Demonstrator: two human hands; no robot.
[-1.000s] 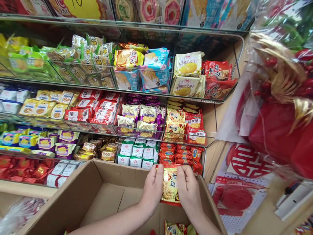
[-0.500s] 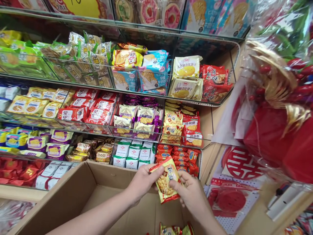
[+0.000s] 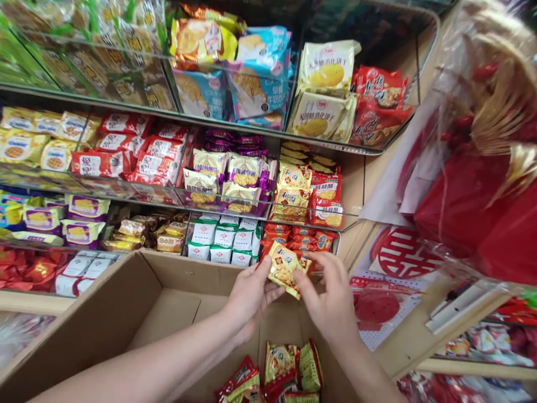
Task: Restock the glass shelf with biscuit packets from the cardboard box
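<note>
A small yellow-and-red cookie packet [image 3: 284,267] is held above the cardboard box, its printed front facing me. My left hand [image 3: 251,294] is closed on its left side, with the thumb at the edge and fingers underneath. On the right edge, my right hand [image 3: 329,291] has its thumb against the front and its fingers curled by the upper corner. Below, several similar cookie packets [image 3: 281,361] lie loosely in the cardboard box [image 3: 146,324]. Matching yellow packets [image 3: 292,204] stand in a clear shelf compartment beyond my hands.
Tiered shelves with clear front panels [image 3: 226,210] hold several kinds of wrapped snacks. White-and-green packets [image 3: 224,238] sit just behind the box's far wall. Red wrapped decorations [image 3: 465,224] hang at the right, beside a pegboard [image 3: 377,338].
The view has tilted down and closer, showing more packets in the box. The held packet has turned and sits a little higher in view; my right hand's fingers have loosened somewhat.
</note>
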